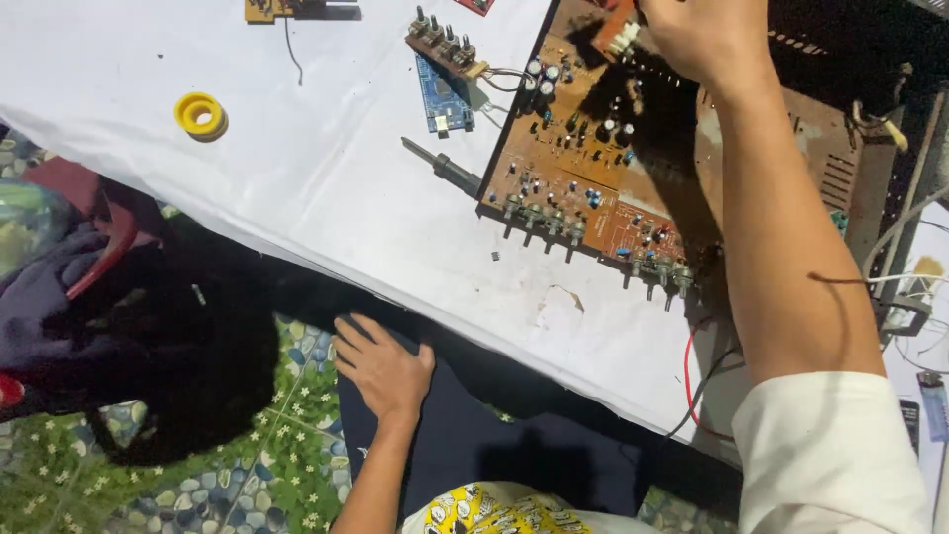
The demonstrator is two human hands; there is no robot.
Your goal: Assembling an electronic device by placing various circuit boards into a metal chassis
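Across the white-covered bench (pixel 297 188), a large brown circuit board (pixel 593 168) lies flat at the right, component side up so its parts can be reached. At its far edge the right hand (pixel 707 35) is closed on a small white part (pixel 623 40), while the left hand (pixel 381 366) rests open, palm down, on a dark blue cloth (pixel 465 435) near the body, seemingly bracing.

The right hand (pixel 704 35) reached over the far end of the brown circuit board (pixel 593 168), fingers curled near a white connector (pixel 623 40). The left hand (pixel 381 366) lay flat, palm down, on dark blue cloth (pixel 465 435) below the desk (pixel 297 178) edge. On the white desk surface lay a small blue board (pixel 442 94), a dark soldering tool (pixel 445 168) touching the brown board's edge, and a yellow tape roll (pixel 200 115) well apart.
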